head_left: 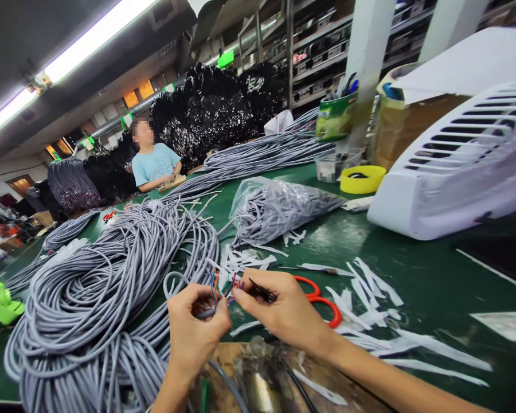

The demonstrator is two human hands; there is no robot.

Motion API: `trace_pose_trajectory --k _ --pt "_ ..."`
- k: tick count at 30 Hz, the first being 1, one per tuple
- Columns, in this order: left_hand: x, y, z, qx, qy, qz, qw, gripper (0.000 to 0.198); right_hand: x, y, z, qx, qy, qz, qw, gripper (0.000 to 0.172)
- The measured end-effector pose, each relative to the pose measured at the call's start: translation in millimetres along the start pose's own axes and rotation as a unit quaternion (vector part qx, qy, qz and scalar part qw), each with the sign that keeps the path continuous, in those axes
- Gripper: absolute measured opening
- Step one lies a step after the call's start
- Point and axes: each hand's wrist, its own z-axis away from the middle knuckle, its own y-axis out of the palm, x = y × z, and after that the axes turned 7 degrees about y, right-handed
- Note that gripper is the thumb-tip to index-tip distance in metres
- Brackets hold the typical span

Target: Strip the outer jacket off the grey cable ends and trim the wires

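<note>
My left hand [200,327] is closed round a grey cable [205,313] close to its stripped end. Thin coloured wires [216,282], among them red, blue and orange ones, fan out from that end between my two hands. Thumb and fingers of my right hand [284,304] pinch together at the tips of these wires. A slim dark tool [262,290] lies within the right hand; its kind is not clear. Just beyond that hand, the red handles of a pair of scissors [336,314] show, partly covered by it.
Coiled grey cables [112,275] cover the left. Ahead lies a clear bag of cut cable pieces [279,209]. White strips [370,287] are scattered right, near yellow tape [363,179] and a white slatted housing [451,166]. A person [157,163] sits across the green table [438,281].
</note>
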Motion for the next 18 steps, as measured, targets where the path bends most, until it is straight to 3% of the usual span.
trace_pose_trajectory --k 3,9,18 --pt "-1.0 -0.9 -0.9 0.013 0.012 -0.010 1.000 0.014 0.3 -0.7 0.0 -0.004 0.000 -0.007 1.000 0.028" --pt "-4.1 -1.0 -0.2 0.030 0.025 -0.028 0.999 0.018 -2.2 -0.5 2.5 0.054 0.009 -0.060 0.997 0.019" --pt "-1.1 -1.8 2.3 0.038 -0.001 0.017 0.999 0.028 -4.3 -0.4 3.5 0.035 -0.007 -0.059 0.998 0.024"
